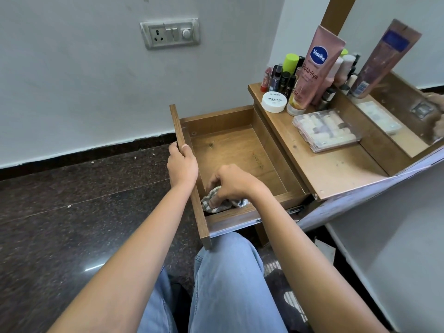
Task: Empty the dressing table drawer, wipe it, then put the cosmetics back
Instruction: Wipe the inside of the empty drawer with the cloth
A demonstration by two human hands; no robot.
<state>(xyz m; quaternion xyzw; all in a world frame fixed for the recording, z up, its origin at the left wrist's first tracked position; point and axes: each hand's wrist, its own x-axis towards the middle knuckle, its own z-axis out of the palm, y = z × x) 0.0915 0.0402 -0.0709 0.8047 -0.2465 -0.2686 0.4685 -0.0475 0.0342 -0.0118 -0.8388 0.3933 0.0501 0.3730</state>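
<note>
The wooden drawer (230,145) is pulled out of the dressing table (336,169), and nothing but a cloth lies inside it. My left hand (181,164) grips the drawer's front panel (179,131) along its top edge. My right hand (230,186) presses a grey-and-white checked cloth (210,204) into the near left corner of the drawer, fingers curled on it. The cosmetics stand on the table top: a pink Vaseline tube (319,66), a white nail polish remover jar (274,102), several small bottles (283,80) and a clear plastic case (326,129) with pale items inside.
A mirror (403,97) rises at the back of the table and reflects the tube and the case. A switch plate (170,33) is on the white wall. Dark stone floor (72,212) lies to the left. My knees in blue jeans (225,280) sit under the drawer.
</note>
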